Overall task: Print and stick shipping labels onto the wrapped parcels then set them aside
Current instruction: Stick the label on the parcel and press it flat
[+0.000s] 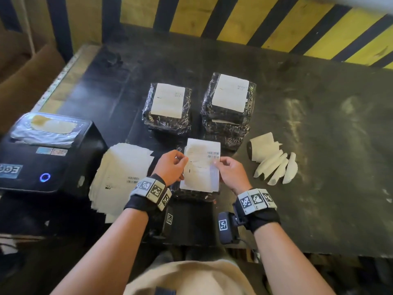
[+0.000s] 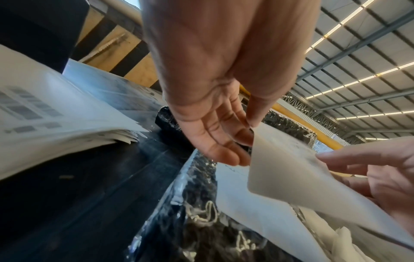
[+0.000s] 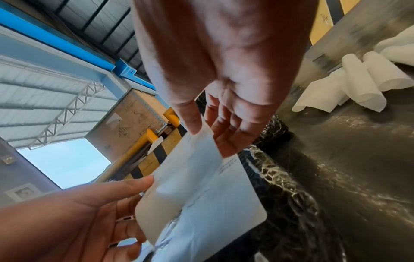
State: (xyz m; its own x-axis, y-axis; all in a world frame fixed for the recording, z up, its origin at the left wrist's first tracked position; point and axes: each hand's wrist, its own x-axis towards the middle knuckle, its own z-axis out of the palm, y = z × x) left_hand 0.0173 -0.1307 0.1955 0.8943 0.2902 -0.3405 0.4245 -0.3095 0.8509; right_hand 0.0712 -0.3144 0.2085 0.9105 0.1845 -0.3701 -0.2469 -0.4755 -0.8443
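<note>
A white shipping label (image 1: 201,167) with barcodes hangs over a black film-wrapped parcel (image 1: 191,195) at the table's front centre. My left hand (image 1: 182,165) pinches its left edge and my right hand (image 1: 217,165) pinches its right edge. In the left wrist view, thumb and fingers of the left hand (image 2: 249,134) grip a corner of the label (image 2: 286,168), and a second white layer lies below it on the parcel (image 2: 201,212). The right wrist view has the right hand (image 3: 208,140) pinching the label (image 3: 201,195), which splits into two layers.
A black label printer (image 1: 46,152) stands at the left, with a stack of printed labels (image 1: 121,173) beside it. One labelled parcel (image 1: 168,107) and a labelled stack of parcels (image 1: 229,103) sit further back. Curled white backing sheets (image 1: 272,160) lie to the right. A yellow-black barrier (image 1: 276,22) backs the table.
</note>
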